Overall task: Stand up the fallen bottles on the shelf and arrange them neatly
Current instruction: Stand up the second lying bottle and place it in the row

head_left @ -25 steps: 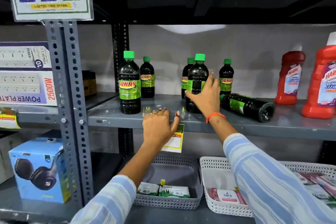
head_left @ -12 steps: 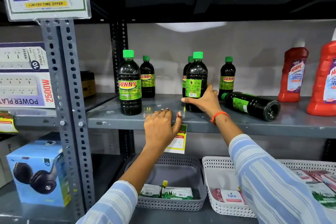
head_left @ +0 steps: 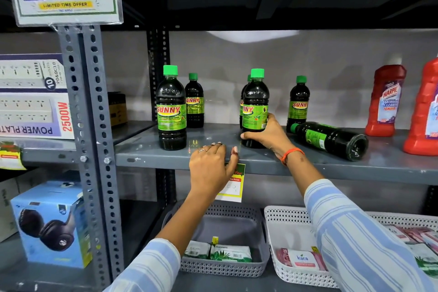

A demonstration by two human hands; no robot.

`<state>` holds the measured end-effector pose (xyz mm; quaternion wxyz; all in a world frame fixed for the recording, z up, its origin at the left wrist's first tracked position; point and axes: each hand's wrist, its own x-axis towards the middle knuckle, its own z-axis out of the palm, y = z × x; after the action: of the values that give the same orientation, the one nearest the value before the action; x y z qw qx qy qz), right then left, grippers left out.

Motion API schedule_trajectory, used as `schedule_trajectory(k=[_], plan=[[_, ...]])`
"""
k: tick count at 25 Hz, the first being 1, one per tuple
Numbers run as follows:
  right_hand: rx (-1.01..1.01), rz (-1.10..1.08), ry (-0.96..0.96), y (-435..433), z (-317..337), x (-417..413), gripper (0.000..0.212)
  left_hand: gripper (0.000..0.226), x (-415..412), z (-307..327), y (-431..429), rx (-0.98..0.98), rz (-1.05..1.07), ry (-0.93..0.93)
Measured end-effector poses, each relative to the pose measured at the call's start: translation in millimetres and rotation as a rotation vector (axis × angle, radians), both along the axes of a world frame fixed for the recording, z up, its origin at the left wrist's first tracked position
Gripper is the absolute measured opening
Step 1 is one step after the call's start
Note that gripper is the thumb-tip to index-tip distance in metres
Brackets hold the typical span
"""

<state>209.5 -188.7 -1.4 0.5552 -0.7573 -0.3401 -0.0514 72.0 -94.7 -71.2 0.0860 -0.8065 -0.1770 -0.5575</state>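
Sleeves of blue-and-white striped cloth reach up from the bottom edge toward a grey metal shelf (head_left: 272,160). Below that shelf sit a grey basket (head_left: 237,225) and a white basket (head_left: 279,218), each holding small packets. Nearest on the shelf, the left hand (head_left: 209,168) rests palm down over the front lip, its fingers (head_left: 216,147) lying flat and close together on the metal, holding nothing, with a price tag (head_left: 234,187) hanging just behind the thumb. Beside it, the right hand (head_left: 267,135), an orange band at its wrist, wraps around the lower half of an upright dark bottle (head_left: 255,104) with a green cap, thumb in front and the fingers curled behind the label; the bottle's base stands on the shelf near the front edge. To its right a fallen bottle (head_left: 331,138) lies on its side, cap pointing toward the hand and base toward the camera. At the left, another front bottle (head_left: 171,111) stands upright alone. Further back stand three more bottles of the same kind, one partly hidden behind the held one. At the far right are two red cleaner bottles (head_left: 385,99).
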Motion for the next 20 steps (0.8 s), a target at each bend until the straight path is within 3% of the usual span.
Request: schedule_trajectory(k=[5,10,15,20], plan=[[0.077,0.138,0.081,-3.1,2.8,-3.5,0.06,0.048,0.0,0.0,-0.2,-0.008,-0.003,0.01],[0.117,0.182,0.135,-7.7,3.0,-7.3,0.064,0.049,0.3,0.6,-0.4,-0.013,0.004,0.022],[0.092,0.246,0.168,-14.0,4.0,-13.6,0.045,0.051,-1.2,1.2,-1.3,-0.036,0.0,0.043],[0.077,0.252,0.136,-28.3,3.0,-23.7,0.044,0.052,-4.0,3.6,-6.2,-0.07,-0.002,0.11]])
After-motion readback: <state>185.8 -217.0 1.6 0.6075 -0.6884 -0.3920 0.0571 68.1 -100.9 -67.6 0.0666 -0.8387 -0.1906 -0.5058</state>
